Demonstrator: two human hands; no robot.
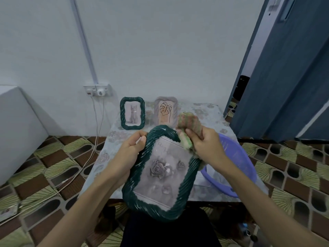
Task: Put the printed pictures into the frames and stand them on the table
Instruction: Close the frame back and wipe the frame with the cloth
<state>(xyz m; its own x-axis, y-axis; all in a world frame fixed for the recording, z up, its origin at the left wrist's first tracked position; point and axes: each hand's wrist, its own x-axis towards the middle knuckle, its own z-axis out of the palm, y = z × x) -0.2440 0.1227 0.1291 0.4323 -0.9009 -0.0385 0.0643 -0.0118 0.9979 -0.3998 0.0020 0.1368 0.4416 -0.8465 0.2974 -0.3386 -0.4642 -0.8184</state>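
My left hand [132,150] grips the left edge of a large dark green rope-pattern frame [140,177] holding a grey rose picture [162,172], tilted above the table's front edge. My right hand [204,143] clutches a green and pink cloth [190,122], pressed against the frame's upper right corner. At the back of the table a smaller green frame [132,113] with a cat picture stands upright. Beside it on the right stands a pale grey frame [166,111] with a leaf drawing.
The small table [114,148] has a floral cover. A purple plastic basin [236,161] sits on its right side under my right forearm. A wall socket [97,90] with cables hangs at the left. A blue door [284,77] is at the right. The floor is patterned.
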